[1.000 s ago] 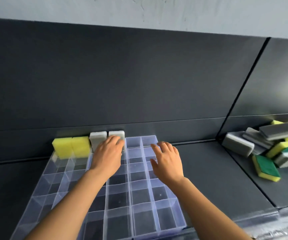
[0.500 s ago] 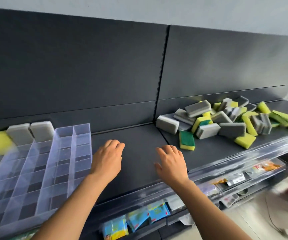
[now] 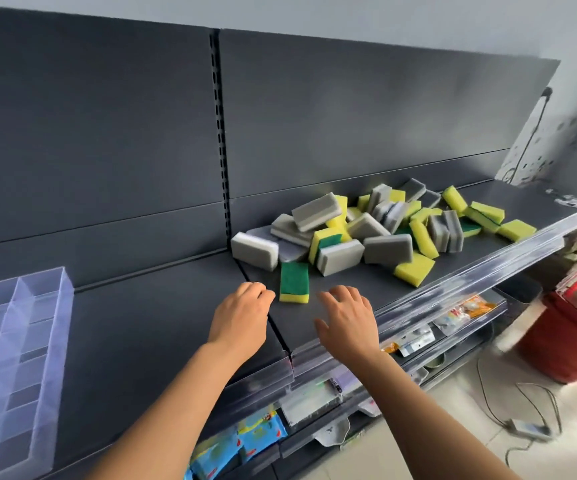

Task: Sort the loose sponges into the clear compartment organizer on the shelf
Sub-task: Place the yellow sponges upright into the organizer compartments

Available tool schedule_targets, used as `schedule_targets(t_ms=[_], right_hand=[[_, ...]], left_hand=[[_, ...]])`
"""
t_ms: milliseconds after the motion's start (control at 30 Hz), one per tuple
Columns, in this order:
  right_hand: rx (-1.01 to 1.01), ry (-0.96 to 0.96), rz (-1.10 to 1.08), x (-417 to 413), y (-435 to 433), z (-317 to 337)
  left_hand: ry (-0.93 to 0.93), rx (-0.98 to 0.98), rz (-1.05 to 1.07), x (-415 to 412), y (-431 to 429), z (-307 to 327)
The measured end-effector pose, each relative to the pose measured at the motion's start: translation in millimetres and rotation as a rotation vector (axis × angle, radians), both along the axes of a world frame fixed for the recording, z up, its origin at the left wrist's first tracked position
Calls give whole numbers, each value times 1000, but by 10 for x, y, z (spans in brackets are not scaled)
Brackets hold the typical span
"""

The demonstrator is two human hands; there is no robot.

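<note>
Ahead, two bare forearms reach over a dark grey shelf (image 3: 162, 323); both hands are palm down and hold nothing. The left hand (image 3: 242, 317) hovers above the seam between two shelf boards, fingers loosely curled, fingertips just beside the near left corner of a green sponge (image 3: 294, 282); whether they touch it cannot be told. The right hand (image 3: 347, 320) is right of that sponge, near the shelf's front edge; its fingers are spread and relaxed, thumb out to the left. The green sponge lies flat, green face up, yellow foam showing along its near side; it sits just in front of the heap, closest to the hands. The sponges (image 3: 384, 230) lie in a loose heap toward the shelf's right end, from the back panel (image 3: 349, 133) almost to the front edge; some are grey and white, some yellow, some yellow with green; many lean on each other. A grey sponge (image 3: 255, 251) marks the heap's left end, close to the back. The organizer (image 3: 17, 341), clear plastic with a grid of compartments, stands at the shelf's left end, well apart from the heap and cut off by the view's left edge; the dark shelf shows through its cells. Below the front edge a lower shelf holds coloured packets (image 3: 256, 434); a red bucket (image 3: 564, 334), blurred, stands on the floor at right.
</note>
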State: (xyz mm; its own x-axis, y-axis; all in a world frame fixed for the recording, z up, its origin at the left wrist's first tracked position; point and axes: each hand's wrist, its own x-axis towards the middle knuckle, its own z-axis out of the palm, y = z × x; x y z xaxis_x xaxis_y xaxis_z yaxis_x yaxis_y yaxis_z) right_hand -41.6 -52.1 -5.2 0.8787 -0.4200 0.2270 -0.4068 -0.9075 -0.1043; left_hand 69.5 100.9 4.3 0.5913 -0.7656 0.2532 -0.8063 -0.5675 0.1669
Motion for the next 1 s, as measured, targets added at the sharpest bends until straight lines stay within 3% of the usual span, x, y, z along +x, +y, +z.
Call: schedule_targets(t_ms=[467,767,1000], right_hand=[[73,-156,-88,813,-999,51],[103,-195,-161,1211,-1213,20],[355,-285,-2,1228,-1242,129]], left_hand=[[84,190,-18,467,-1123,-308],[214,-76,93,432,-1149,-260],[270,-405,364,249,-1052,-150]])
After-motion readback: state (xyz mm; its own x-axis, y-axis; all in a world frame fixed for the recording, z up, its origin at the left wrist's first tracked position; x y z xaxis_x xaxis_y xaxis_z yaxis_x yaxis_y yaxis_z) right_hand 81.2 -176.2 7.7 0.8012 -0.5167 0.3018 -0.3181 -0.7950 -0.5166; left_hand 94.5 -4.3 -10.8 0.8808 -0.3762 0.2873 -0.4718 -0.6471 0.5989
